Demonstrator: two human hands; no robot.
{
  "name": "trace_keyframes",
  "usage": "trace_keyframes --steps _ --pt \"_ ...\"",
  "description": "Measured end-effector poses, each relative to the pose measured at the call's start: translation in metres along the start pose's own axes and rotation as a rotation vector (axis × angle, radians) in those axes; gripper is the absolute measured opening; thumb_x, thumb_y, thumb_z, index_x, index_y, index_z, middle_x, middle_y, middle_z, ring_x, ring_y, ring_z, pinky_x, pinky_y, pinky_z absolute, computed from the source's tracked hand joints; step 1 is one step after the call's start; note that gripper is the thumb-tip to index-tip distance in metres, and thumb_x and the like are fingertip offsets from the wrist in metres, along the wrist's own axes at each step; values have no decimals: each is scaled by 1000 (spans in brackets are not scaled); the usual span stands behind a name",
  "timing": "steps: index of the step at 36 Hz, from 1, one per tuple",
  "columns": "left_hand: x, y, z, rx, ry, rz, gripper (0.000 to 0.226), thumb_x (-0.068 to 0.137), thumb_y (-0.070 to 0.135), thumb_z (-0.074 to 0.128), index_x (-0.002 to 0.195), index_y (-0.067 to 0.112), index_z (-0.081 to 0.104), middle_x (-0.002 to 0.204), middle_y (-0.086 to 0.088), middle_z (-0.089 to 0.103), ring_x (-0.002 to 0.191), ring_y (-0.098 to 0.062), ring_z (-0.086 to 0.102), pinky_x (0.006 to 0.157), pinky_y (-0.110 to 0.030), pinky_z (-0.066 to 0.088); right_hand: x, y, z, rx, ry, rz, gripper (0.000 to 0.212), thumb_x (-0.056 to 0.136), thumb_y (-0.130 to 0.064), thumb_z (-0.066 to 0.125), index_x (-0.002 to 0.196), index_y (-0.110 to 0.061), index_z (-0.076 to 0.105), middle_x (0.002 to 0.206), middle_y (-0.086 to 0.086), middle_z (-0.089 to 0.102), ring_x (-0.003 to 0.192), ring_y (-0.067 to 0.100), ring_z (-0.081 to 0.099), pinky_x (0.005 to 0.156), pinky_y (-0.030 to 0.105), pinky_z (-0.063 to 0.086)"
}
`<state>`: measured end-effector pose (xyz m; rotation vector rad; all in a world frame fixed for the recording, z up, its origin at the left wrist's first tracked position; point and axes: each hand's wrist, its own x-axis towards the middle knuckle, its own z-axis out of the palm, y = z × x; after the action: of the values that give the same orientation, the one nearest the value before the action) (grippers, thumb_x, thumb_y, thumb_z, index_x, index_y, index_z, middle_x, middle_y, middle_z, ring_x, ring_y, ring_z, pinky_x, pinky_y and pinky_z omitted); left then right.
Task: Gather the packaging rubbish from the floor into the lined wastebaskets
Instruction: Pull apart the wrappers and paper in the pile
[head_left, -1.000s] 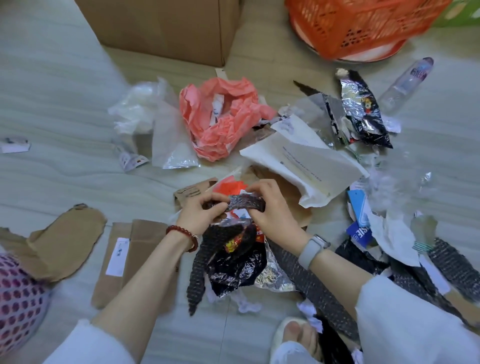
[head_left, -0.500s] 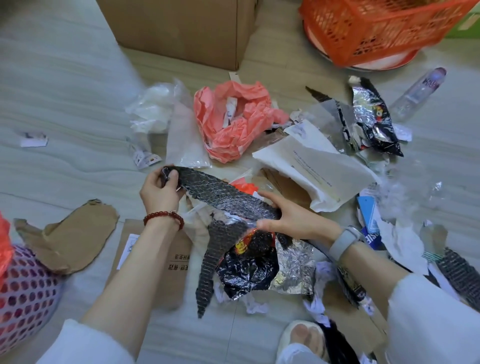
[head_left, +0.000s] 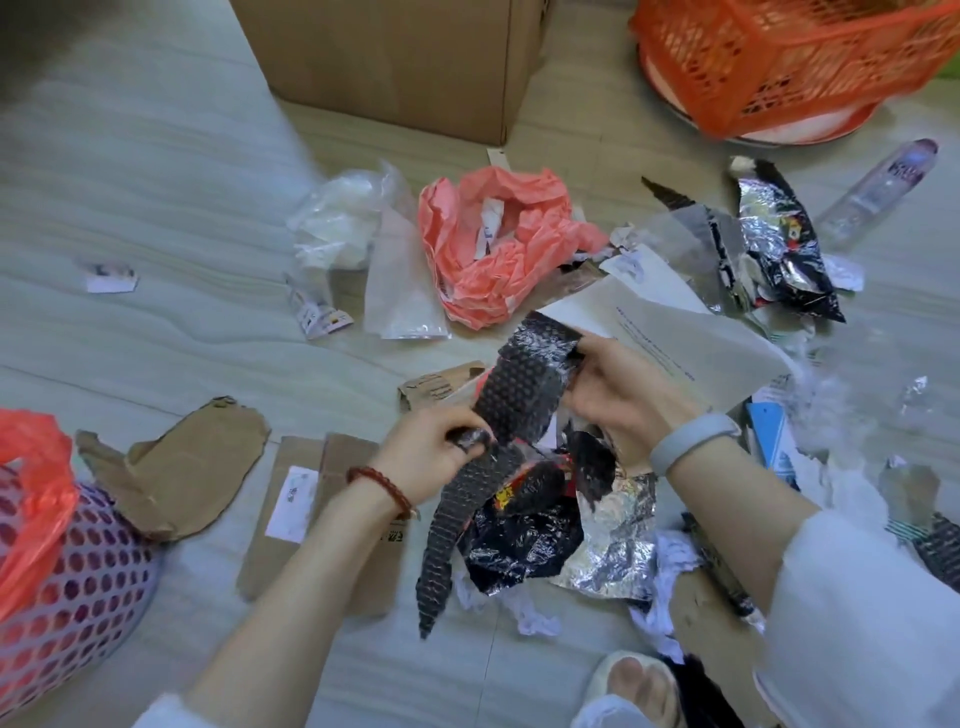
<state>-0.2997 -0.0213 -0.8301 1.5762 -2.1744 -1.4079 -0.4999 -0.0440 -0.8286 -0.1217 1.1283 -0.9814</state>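
Your left hand (head_left: 434, 449) pinches the lower part of a black bubble-wrap strip (head_left: 514, 400), fingers curled round it; your right hand (head_left: 618, 395) grips the strip's upper end just beside it. The strip's tail hangs down below your left hand over a black foil wrapper (head_left: 524, 535) and silver foil (head_left: 613, 540) on the floor (head_left: 156, 182). Beyond your right hand lies a white paper mailer (head_left: 691, 338), a crumpled pink bag (head_left: 498, 244) further out. Left of your left hand are torn cardboard pieces (head_left: 176, 462) and, well apart, a perforated wastebasket (head_left: 78, 577) with a red liner (head_left: 31, 483). An orange basket (head_left: 779, 57) sits far beyond your right hand.
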Motion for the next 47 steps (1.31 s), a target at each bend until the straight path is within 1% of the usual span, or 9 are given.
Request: trace_keyframes --steps 6,10,15,20,24,28,33,41,47 --pt "5 -2 16 -486 3 -125 57 86 12 59 136 24 31 113 4 55 99 -10 58 90 -27 47 -5 23 5 13 -93 -11 36 98 -19 36 125 1 49 125 22 55 118 35 50 103 50 38" --pt "7 4 21 -1181 -102 -326 61 75 41 58 130 18 45 120 -10 60 99 -24 64 73 -33 53 -12 47 17 -119 -78 -66 31 96 -8 40 122 0 55 120 20 60 110 31 56 101 46 43" --pt "10 0 25 -1565 248 -446 33 85 9 57 117 3 54 112 -20 59 91 -27 61 64 -36 58 -19 71 19 -1087 210 -560 26 90 -6 47 109 -15 64 107 -2 64 100 10 56 90 26 47" --pt "10 -5 21 -1376 316 -532 27 86 -7 50 111 1 57 91 -15 63 78 -25 61 66 -37 55 -15 75 6 -1156 170 -645 3 88 -12 56 91 -12 57 93 0 55 86 14 53 76 23 43" --pt "12 -18 11 -1137 449 -518 23 90 -9 42 106 0 57 85 -14 62 78 -27 60 75 -41 51 -12 72 -11 -1225 132 -670 15 90 -22 54 102 -15 58 103 -3 52 94 10 50 83 25 44" --pt "10 -37 -7 -703 615 -399 27 86 -5 43 86 17 59 79 0 60 81 -24 56 76 -38 48 3 69 -27 -1534 181 -643 47 89 -36 53 131 -17 45 133 5 44 126 21 38 104 33 32" --pt "-1 -44 -25 -162 718 -285 37 82 -6 41 109 10 61 103 -11 53 89 -18 48 81 -21 37 26 84 -23 -2080 -2 -476 104 70 -76 51 143 -39 -13 156 7 -13 143 33 -9 115 56 7" --pt "-14 -49 -27 -40 650 -132 50 78 -22 33 114 -1 60 109 -15 46 104 -16 42 90 -2 23 41 104 -15 -2106 19 -595 56 82 -45 60 131 -24 44 143 10 33 127 33 31 99 43 35" --pt "-17 -47 -25 -74 557 -144 50 76 -25 34 94 7 68 103 -5 39 95 -9 42 83 7 27 37 101 -20 -1816 -4 -683 23 87 -10 56 109 -3 57 111 15 57 106 34 48 86 38 40"
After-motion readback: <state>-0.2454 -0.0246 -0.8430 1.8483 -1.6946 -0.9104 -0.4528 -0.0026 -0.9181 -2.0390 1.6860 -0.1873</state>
